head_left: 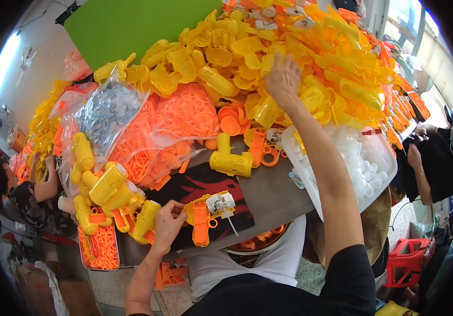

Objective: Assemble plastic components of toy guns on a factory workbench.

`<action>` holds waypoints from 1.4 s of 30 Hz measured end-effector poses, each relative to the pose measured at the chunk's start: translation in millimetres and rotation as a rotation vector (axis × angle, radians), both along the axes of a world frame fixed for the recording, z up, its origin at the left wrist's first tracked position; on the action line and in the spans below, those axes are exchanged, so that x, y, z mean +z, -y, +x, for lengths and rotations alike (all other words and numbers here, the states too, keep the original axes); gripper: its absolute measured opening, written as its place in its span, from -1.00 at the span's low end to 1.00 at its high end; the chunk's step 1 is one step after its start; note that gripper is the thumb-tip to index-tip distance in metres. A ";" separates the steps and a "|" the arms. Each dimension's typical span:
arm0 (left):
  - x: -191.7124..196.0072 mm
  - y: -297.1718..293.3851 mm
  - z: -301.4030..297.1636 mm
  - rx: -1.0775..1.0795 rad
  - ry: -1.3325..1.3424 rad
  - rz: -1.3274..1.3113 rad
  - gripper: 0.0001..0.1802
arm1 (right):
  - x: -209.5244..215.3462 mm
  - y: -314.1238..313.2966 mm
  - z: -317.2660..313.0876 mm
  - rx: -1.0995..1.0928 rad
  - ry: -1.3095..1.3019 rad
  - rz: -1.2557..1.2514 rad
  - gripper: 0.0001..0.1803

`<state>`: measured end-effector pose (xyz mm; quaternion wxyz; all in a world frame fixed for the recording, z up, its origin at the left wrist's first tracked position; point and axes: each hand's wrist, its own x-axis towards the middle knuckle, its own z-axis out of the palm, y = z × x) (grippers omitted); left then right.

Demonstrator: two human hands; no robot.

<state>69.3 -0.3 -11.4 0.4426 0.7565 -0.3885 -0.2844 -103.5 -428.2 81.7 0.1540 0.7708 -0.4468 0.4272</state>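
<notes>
Two hands | left hand (167,221) fingers clamped on half-built yellow plastic toy gun with orange grip (205,213) | right hand (283,80) fingers apart on heap of yellow plastic shells (226,58) beyond gun

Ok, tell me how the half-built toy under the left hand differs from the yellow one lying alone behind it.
The half-built toy lies open, showing an orange trigger piece and a white insert; the lone toy is a closed yellow shell. The left hand touches the first; no hand touches the second, and the right hand reaches into the pile. Both have yellow gun-shaped bodies.

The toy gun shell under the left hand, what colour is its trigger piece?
Orange, set in the yellow toy gun shell; the head view shows it by the left hand.
</notes>
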 end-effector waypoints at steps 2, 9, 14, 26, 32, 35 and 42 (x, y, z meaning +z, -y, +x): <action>-3.9 -7.8 2.7 0.010 0.012 0.026 -0.83 | 3.3 9.8 6.2 -0.148 -0.008 0.405 -0.28; -5.3 -14.5 12.4 -0.065 0.511 -0.167 -0.77 | -5.4 17.5 -12.5 -0.076 -0.122 0.295 -0.27; 28.5 -0.3 18.7 -0.076 0.195 -0.183 -0.77 | 29.3 -7.5 -28.4 0.149 0.159 0.207 -0.26; 54.8 47.5 -0.1 -0.075 -0.131 -0.517 -0.26 | -34.7 -312.5 -21.1 0.832 -0.097 0.193 -0.35; 74.2 30.6 -0.2 -0.346 -0.148 -0.254 -0.39 | -37.2 -308.5 -61.2 1.049 0.438 1.073 -0.59; 80.3 25.1 20.4 -0.560 0.435 -0.102 -0.37 | -90.3 -280.5 -71.0 0.875 0.588 1.040 -0.62; 55.7 50.3 -1.1 -0.812 0.712 0.160 -0.37 | -147.5 -279.8 -44.1 0.960 0.281 0.943 -0.18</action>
